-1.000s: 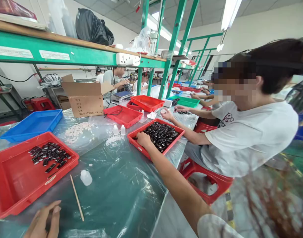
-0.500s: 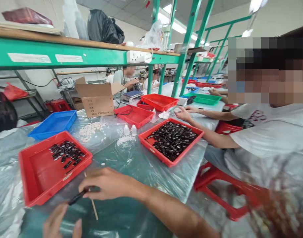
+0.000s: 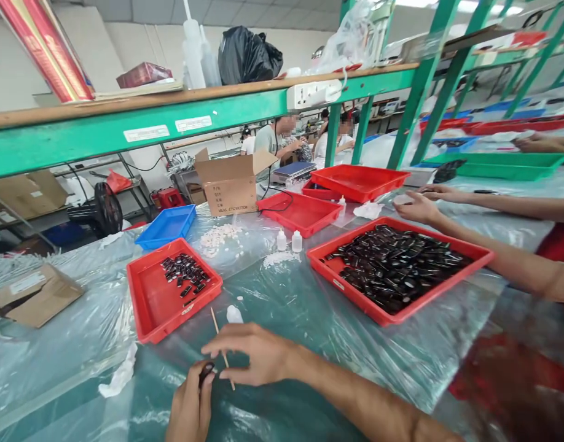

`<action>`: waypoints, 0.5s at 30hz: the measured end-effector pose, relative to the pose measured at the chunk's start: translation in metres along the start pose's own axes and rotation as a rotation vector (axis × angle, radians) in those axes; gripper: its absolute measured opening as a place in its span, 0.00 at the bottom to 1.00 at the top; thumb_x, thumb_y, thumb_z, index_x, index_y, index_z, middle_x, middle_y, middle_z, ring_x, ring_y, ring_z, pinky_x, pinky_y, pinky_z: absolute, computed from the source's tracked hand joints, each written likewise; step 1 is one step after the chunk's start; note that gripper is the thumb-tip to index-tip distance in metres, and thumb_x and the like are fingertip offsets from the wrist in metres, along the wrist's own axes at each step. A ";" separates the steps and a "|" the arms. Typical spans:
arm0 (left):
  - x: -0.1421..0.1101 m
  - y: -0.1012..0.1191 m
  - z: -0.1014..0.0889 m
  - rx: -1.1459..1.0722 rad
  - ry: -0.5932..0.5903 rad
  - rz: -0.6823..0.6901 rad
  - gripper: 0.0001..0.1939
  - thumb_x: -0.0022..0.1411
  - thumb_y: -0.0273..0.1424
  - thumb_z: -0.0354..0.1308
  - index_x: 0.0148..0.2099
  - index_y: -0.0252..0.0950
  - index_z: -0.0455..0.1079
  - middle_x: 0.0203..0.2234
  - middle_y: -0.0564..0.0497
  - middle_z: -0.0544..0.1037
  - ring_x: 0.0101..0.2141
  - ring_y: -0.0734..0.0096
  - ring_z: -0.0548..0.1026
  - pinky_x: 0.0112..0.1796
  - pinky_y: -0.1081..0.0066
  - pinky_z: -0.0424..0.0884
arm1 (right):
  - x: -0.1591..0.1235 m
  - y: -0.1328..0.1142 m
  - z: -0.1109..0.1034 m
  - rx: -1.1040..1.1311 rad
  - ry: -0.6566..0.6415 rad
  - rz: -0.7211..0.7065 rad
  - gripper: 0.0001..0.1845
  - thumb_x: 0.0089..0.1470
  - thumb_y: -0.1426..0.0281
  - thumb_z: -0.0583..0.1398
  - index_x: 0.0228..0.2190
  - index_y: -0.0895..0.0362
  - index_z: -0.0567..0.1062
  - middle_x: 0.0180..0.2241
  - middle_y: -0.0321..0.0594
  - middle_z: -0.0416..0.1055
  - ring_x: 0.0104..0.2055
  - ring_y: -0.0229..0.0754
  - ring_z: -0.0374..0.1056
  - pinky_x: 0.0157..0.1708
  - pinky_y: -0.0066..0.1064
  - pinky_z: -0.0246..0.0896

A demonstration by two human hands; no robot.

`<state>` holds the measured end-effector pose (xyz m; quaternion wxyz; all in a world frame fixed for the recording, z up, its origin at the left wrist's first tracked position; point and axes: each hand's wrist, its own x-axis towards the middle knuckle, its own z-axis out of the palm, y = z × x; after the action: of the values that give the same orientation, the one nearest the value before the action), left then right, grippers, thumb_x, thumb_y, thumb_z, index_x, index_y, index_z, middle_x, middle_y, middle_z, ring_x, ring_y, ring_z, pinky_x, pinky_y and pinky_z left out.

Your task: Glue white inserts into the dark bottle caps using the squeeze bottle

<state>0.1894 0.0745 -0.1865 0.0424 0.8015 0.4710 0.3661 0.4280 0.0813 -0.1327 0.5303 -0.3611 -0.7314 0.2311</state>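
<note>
Between the thumb and fingers of my left hand (image 3: 192, 399) is a small, glossy black piece (image 3: 207, 372), partly hidden by the fingers. My right hand (image 3: 258, 355) hovers just to its right, thumb and fingers apart with nothing visible between them. A thin wooden stick (image 3: 214, 320) runs beneath the right hand's fingers and appears to lie on the table. Beyond that hand is a crumpled white wad (image 3: 235, 314). The red tray (image 3: 146, 307) ahead on the left holds several black pieces (image 3: 186, 272) like the one in my hand.
A fuller red tray (image 3: 356, 305) of black pieces stands right, near a co-worker's hands (image 3: 418, 205). Two small white bottles (image 3: 289, 240) stand by white bits (image 3: 281, 260). Behind are a blue tray (image 3: 169, 226), a cardboard box (image 3: 230, 187) and a green shelf frame (image 3: 245, 112).
The view has swung left. My right hand has let go of the black piece and opened, leaving it in my left hand. The white wad has come into sight.
</note>
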 end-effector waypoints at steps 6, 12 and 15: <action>0.005 0.009 -0.008 -0.058 0.037 -0.086 0.11 0.64 0.41 0.47 0.48 0.56 0.64 0.23 0.56 0.80 0.18 0.61 0.81 0.21 0.67 0.80 | 0.019 0.045 -0.051 -0.051 -0.014 0.155 0.31 0.56 0.61 0.70 0.60 0.45 0.75 0.56 0.46 0.77 0.56 0.53 0.77 0.58 0.52 0.77; 0.008 0.018 -0.007 -0.081 0.008 -0.061 0.09 0.66 0.40 0.45 0.42 0.53 0.66 0.31 0.53 0.79 0.26 0.60 0.82 0.30 0.62 0.81 | 0.016 0.077 -0.045 -0.063 -0.244 0.244 0.31 0.41 0.66 0.80 0.49 0.47 0.83 0.58 0.42 0.79 0.61 0.52 0.77 0.60 0.42 0.75; 0.007 0.022 -0.008 -0.070 -0.016 -0.076 0.10 0.66 0.41 0.46 0.44 0.50 0.68 0.38 0.49 0.78 0.36 0.59 0.82 0.38 0.63 0.79 | 0.010 0.079 -0.029 -0.048 -0.256 0.285 0.21 0.48 0.68 0.76 0.45 0.49 0.83 0.58 0.43 0.79 0.63 0.52 0.75 0.67 0.44 0.67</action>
<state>0.2023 0.0655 -0.1672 0.0883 0.7839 0.4878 0.3740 0.4756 0.1374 -0.1744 0.3862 -0.4413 -0.7396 0.3304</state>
